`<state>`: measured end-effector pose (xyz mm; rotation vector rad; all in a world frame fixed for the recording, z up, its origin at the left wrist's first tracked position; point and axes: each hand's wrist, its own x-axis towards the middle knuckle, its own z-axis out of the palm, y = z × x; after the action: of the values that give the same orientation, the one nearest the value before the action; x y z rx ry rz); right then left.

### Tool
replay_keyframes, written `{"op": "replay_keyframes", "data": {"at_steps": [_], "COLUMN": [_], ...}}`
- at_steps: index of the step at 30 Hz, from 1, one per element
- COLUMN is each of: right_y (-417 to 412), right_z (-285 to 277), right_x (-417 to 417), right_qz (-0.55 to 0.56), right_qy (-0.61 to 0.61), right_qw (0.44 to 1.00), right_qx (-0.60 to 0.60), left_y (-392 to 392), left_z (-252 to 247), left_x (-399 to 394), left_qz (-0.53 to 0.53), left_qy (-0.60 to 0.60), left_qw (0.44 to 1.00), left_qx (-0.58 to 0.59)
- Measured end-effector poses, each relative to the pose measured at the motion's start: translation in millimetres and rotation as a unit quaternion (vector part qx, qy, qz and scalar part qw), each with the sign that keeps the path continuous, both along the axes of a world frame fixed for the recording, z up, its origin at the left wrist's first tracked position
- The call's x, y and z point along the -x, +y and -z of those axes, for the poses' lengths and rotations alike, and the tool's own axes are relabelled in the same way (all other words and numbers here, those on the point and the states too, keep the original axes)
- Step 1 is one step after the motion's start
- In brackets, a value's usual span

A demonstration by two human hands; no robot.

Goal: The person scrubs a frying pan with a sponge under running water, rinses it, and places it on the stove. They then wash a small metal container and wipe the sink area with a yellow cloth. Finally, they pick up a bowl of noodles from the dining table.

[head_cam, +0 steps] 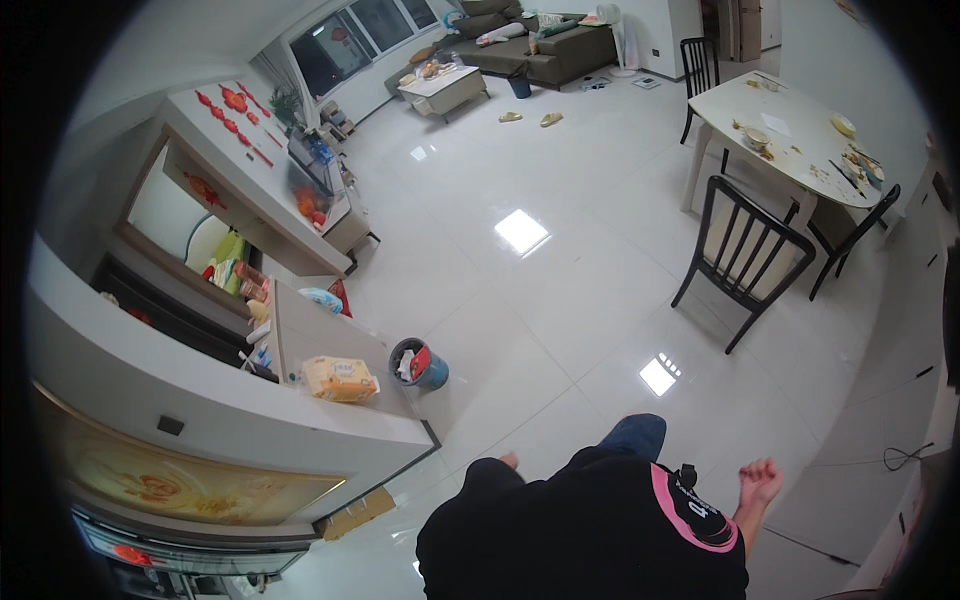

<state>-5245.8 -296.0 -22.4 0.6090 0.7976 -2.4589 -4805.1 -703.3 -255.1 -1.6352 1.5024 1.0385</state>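
At the right side of my body, above the floor, my right hand (761, 480) has its fingers curled in, and nothing shows in it. Only a small, blurred bit of my left hand (510, 459) appears past the black sleeve; its fingers are hidden. My black shirt (585, 525) with pink trim fills the bottom of the view, and a knee in dark blue trousers (637, 433) juts forward. Ahead on the right, a black-framed chair (750, 247) stands beside a white dining table (795, 112). A bowl (756, 137), dishes, chopsticks and food scraps lie on that table.
A waste bin (420, 365) with rubbish stands left, by a low wall bearing an orange tissue pack (341, 379). Yellow slippers (551, 119) lie far ahead, before a coffee table (444, 86) and brown sofa (540, 52). A cable (907, 456) is at right.
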Motion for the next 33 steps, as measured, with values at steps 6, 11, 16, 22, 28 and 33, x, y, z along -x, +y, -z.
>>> {"op": "replay_keyframes", "data": {"at_steps": [6,11,16,22,28,33], "right_y": [-32.7,-17.1,62.2,137.9,187.9,172.8], "right_z": [-17.9,6.5,14.1,82.8,92.6,63.2], "right_x": [204.0,284.6,356.4,430.4,577.6,758.8], "right_qz": [0.039,0.024,0.132,0.252,0.226,0.127], "right_qy": [0.043,-0.015,-0.001,-0.069,-0.126,-0.034], "right_qw": [0.998,1.0,0.99,0.965,0.964,0.989], "right_qx": [-0.005,0.007,-0.055,-0.013,-0.055,-0.069], "left_y": [6.4,-41.0,61.8,150.9,171.1,145.2], "left_z": [-4.8,-7.3,-218.4,-339.4,-286.5,-257.3], "left_x": [117.1,393.9,779.8,989.5,1057.9,1113.9], "left_qz": [0.104,0.409,0.645,0.613,0.6,0.445], "left_qy": [0.021,0.202,0.323,0.548,0.369,0.377], "left_qw": [0.994,0.888,0.691,0.559,0.71,0.805], "left_qx": [-0.035,-0.062,-0.035,-0.11,-0.02,-0.108]}}
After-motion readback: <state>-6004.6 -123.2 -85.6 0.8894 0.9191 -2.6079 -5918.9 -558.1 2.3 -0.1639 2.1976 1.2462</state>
